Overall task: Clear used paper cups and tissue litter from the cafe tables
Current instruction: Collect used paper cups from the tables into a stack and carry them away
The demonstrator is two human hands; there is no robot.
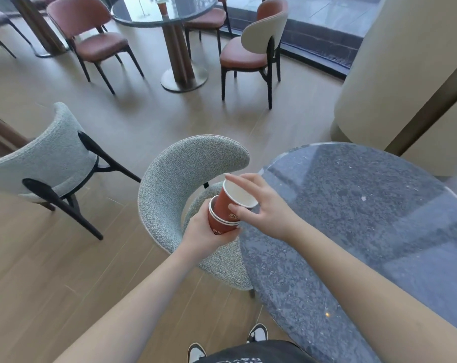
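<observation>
Red paper is what both hands are busy with: the left hand (209,233) is wrapping its fingers round a nested stack of cups (220,221), holding it over the grey fabric chair (180,184) just off the edge of the worktop (353,218). Beside it, the right hand (261,205) is pinching a single loose cup (236,195) by its rim and wall, thumb at the side and fingers over the top, and is tilting its base into the mouth of the stack.

To seat it well, I would say the loose cup needs bringing more in line with the stack before it is pushed down (it is leaning quite sharply right now), and the left hand's grip ought to be firm without crushing the thin walls. Any dregs inside cannot be made out from where I am standing.

Further off, another red cup (162,7) is standing on the round glass table (169,15) across the room, ringed by brown leather chairs (91,35), which will likely need skirting. No tissue is showing anywhere I can see.
</observation>
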